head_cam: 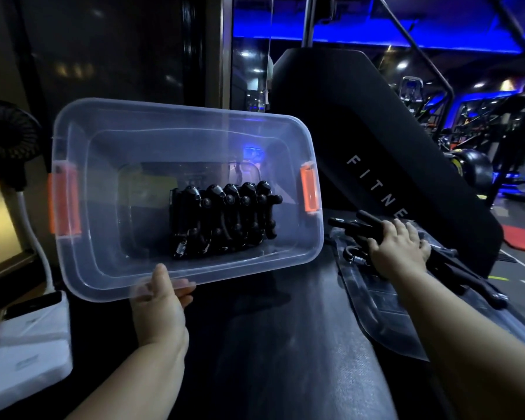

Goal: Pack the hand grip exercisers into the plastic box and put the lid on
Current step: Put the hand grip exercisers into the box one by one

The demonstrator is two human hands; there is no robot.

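While the box (170,116) is held up: more grips (369,222) are being picked up from the bench (285,344), so packing is judged about half done.
Left hand (159,301): the near rim of the box is pinched between thumb and fingers.
Right hand (399,248): black handles are held by curled fingers.
Box: clear plastic with orange clips (310,189); it is tipped toward the person, off the bench.
Packed grips (222,221): a tidy row is seen at the box's bottom; black, with small metal springs.
Lid (385,310): clear, laid flat on the bench under the grips not yet packed.
Next move: the held grips must be carried over and set beside the row.
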